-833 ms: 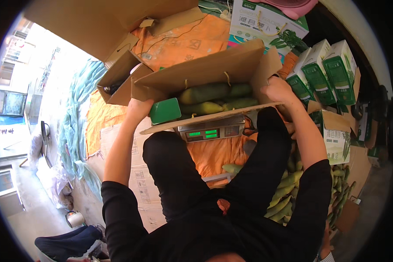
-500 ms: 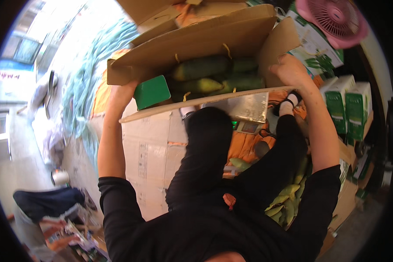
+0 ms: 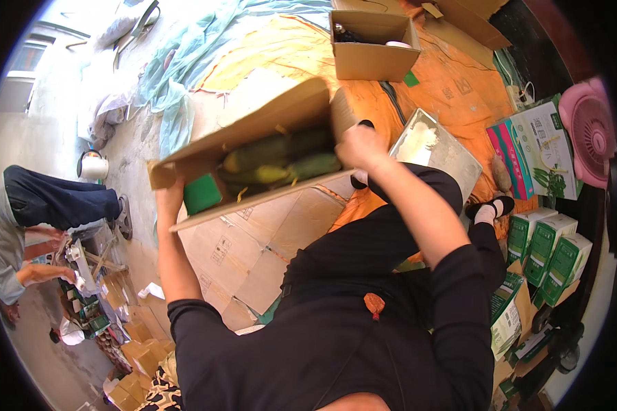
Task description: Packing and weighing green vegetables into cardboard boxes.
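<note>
Both my hands carry an open cardboard box (image 3: pixel 274 113) in front of me, tilted so its inside faces me. At the left end, my left hand (image 3: pixel 171 194) grips the box near its lower corner, the fingers partly hidden. The right end wall is gripped by my right hand (image 3: pixel 362 146), closed over its edge. Inside lie several long green vegetables (image 3: pixel 312 164) that look like squash, one with a yellowish patch. Next to them at the left end sits a flat green piece (image 3: pixel 202 193). Thin yellow ties show through the box walls.
Flattened cardboard (image 3: pixel 219 257) and an orange sheet (image 3: pixel 445 82) cover the floor. A metal scale platform (image 3: pixel 452 168) is by my legs. Ahead stands another open box (image 3: pixel 376 61). At right are green-and-white cartons (image 3: pixel 562 267) and a pink fan (image 3: pixel 586 133). A co-worker (image 3: pixel 48 205) handles something at left.
My view has turned, and the box has swung left with both hands still on it. The scale platform and the co-worker show more fully now.
</note>
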